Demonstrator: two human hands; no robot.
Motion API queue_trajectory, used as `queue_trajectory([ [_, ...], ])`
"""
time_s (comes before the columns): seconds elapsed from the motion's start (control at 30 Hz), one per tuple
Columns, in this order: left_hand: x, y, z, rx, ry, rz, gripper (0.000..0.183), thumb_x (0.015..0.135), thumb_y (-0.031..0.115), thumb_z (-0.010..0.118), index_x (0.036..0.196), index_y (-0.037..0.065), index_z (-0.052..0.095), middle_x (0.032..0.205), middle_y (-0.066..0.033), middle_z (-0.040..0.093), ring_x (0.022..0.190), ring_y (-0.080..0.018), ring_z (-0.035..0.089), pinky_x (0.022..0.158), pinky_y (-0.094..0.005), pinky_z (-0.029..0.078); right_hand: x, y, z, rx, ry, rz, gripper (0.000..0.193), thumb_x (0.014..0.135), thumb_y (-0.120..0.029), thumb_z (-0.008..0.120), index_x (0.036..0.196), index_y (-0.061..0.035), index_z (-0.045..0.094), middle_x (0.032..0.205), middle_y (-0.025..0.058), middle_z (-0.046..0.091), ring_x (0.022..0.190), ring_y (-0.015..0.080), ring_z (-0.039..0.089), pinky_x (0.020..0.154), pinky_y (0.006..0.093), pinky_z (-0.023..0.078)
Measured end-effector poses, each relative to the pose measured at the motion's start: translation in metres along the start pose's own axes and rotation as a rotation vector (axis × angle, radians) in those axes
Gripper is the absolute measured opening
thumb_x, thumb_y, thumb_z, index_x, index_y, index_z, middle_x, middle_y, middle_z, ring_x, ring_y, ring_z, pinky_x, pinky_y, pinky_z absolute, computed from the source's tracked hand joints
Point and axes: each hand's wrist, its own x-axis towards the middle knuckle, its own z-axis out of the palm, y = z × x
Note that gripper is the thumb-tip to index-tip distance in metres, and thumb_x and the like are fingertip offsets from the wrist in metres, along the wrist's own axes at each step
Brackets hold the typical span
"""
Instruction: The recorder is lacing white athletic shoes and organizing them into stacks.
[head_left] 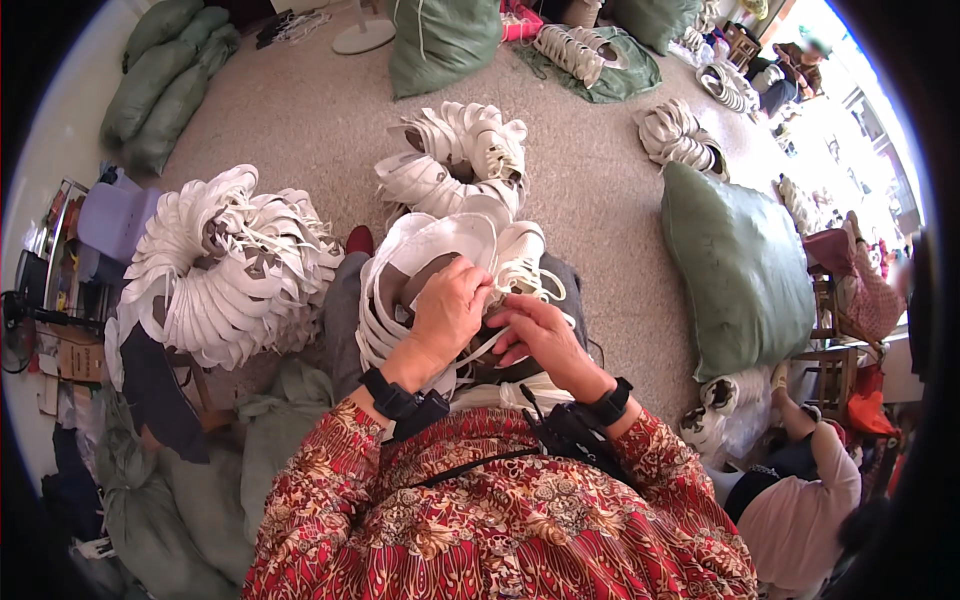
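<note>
In my lap lies a white shoe upper [521, 250] with a brown lining, its white laces crossing over the front. My left hand [448, 312] is closed in a pinch at the eyelet edge of this upper, on the white shoelace [486, 346]. Close beside it, my right hand [545, 340] has thumb and forefinger drawn together on the lace, the other fingers curled. The exact grip is partly hidden by the fingers. Left of the hands, more nested white uppers [412, 240] rest against my left leg.
A large coiled pile of white uppers [225, 280] stands at the left, another ring of uppers [460, 150] on the floor ahead. Stuffed green sacks [740, 270] stand right, at the back and lower left. A seated person [800, 510] is close at the lower right.
</note>
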Motion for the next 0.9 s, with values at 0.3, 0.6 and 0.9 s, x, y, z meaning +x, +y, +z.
queue_trajectory([
  [0.3,0.003,-0.006,-0.003,0.059,-0.038,0.021,0.007,0.085,0.004,0.068,0.091,0.002,0.064,0.088,-0.0130,0.061,0.084,-0.0342,0.063,0.075,-0.0415,0.049,0.012,0.000,0.004,-0.006,-0.066,0.048,0.026,0.101,-0.007,0.042,0.124,0.0012,0.050,0.109,0.0127,0.065,0.078,0.0142,0.067,0.064,0.0264,0.058],
  [0.6,-0.011,-0.003,0.006,0.202,0.042,0.276,0.006,0.088,0.009,0.062,0.087,0.006,0.068,0.087,-0.0068,0.060,0.087,-0.0264,0.060,0.089,-0.0405,0.043,0.017,0.003,0.008,-0.002,-0.004,0.031,0.026,0.098,-0.003,0.036,0.118,0.0027,0.052,0.099,0.0129,0.065,0.065,0.0147,0.066,0.049,0.0257,0.055],
  [0.9,-0.020,0.002,0.006,0.282,-0.022,0.328,0.016,0.089,0.011,0.062,0.102,0.006,0.068,0.098,-0.0079,0.061,0.096,-0.0265,0.059,0.095,-0.0453,0.042,0.017,0.009,0.013,-0.019,0.023,-0.037,0.024,0.099,-0.003,0.035,0.115,0.0028,0.052,0.090,0.0103,0.063,0.064,0.0140,0.066,0.045,0.0250,0.053],
])
